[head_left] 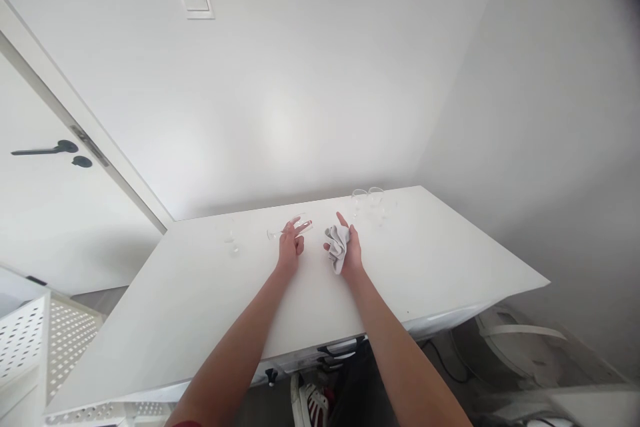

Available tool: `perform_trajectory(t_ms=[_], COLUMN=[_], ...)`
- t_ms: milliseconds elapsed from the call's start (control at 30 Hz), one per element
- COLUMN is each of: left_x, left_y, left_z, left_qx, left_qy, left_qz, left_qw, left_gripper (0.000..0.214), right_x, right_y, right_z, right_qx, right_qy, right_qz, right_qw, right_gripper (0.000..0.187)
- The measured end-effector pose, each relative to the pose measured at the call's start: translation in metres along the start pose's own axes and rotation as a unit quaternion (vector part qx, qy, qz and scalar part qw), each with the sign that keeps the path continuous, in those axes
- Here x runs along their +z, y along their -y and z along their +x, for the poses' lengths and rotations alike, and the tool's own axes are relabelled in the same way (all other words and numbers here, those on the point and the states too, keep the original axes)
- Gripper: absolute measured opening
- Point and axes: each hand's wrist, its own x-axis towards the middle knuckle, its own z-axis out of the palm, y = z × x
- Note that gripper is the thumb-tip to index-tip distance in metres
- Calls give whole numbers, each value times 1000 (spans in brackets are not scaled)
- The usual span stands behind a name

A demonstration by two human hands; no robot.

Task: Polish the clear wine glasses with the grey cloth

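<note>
My left hand (291, 240) is closed around a clear wine glass (304, 224), which lies tilted on its side in the fingers with its foot to the left and its bowl to the right. In my right hand (354, 250) a crumpled light grey cloth (337, 247) is bunched against the palm, with the thumb side toward the glass. Both hands are above the middle of the white table, a short gap apart. Left of them stands another clear glass (231, 240), faint against the white surface.
Two more stemmed glasses, a nearer one (359, 200) and one beside it (376, 196), stand at the table's back right. The white table (430, 267) meets a wall behind. At left are a door handle (47, 148) and a perforated white basket (67, 340).
</note>
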Motion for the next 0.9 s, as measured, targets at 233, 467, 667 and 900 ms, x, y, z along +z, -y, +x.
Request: perform_trajectory(t_ms=[233,467,667,900], left_x=[1,-1,-4,-1], left_y=[6,5,5,7], left_z=[1,3,5,6], left_qx=[25,16,-42,-53], left_qy=[-35,-55,-3,-16], left_qz=[45,9,-73,-77], left_qw=[998,998,996,996], left_gripper=[57,55,64,64], right_x=[-11,-11,-13,-22], right_y=[-5,-7,-12,-25], right_z=[11,8,13,21], right_qx=[-7,-28,-224,-140], right_qy=[6,-77,-79,9], right_qz=[-8,-120,-284,-383], right_qw=[1000,989,929,913], right_gripper=[44,39,21,31])
